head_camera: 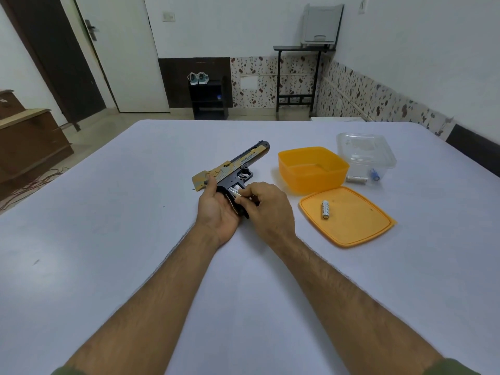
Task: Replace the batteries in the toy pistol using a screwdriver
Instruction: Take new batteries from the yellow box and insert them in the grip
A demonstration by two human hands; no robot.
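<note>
A black and tan toy pistol [238, 165] lies on its side on the white table, barrel pointing away to the right. My left hand [216, 207] cups the grip from below, thumb on the rear of the slide. The grip's battery bay is open and a white battery [234, 189] shows inside it. My right hand [266, 204] pinches at that battery with fingertips curled over the grip. A loose white battery [325, 209] lies on the orange lid [351, 223]. Another battery [357, 179] lies on the table by the clear box. No screwdriver is visible.
An orange tub [311, 169] stands right of the pistol, its lid flat in front of it. A clear plastic box [365, 155] with a small blue item [374, 175] sits behind. The table's far edge [243, 121] faces a room with a stand and shoes.
</note>
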